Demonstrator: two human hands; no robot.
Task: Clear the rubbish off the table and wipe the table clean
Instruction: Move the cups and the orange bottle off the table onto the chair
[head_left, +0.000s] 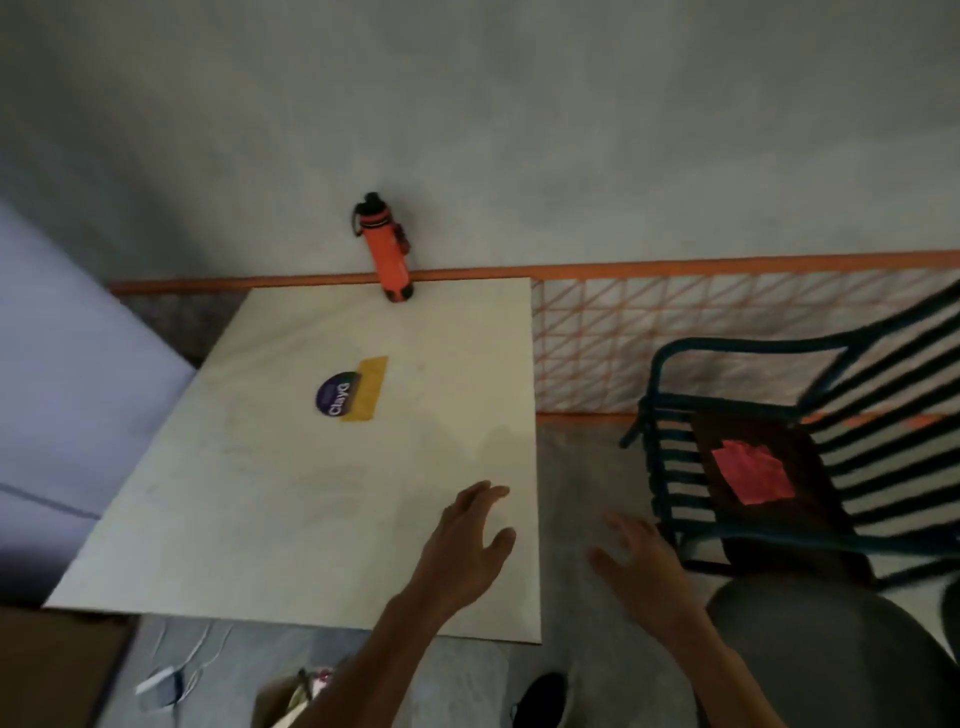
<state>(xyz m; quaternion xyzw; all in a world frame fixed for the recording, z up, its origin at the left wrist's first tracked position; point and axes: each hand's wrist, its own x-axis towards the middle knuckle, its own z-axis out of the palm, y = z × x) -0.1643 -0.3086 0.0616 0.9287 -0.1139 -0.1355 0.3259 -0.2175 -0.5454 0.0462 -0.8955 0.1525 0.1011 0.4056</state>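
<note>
Overhead, the white table (249, 499) carried an orange water bottle (387, 244) upright at its far edge by the wall, and a round purple sticker (335, 396) overlapping a yellow label (370, 387) near the middle. The left hand (467, 540) hovered over the table's near right corner, fingers spread and holding nothing. The right hand (641, 564) hung beyond the table's edge, above the floor, fingers likewise splayed and empty. Beside it stood a dark slatted chair (670, 452) with a pink cloth (753, 475) lying on its seat.
</note>
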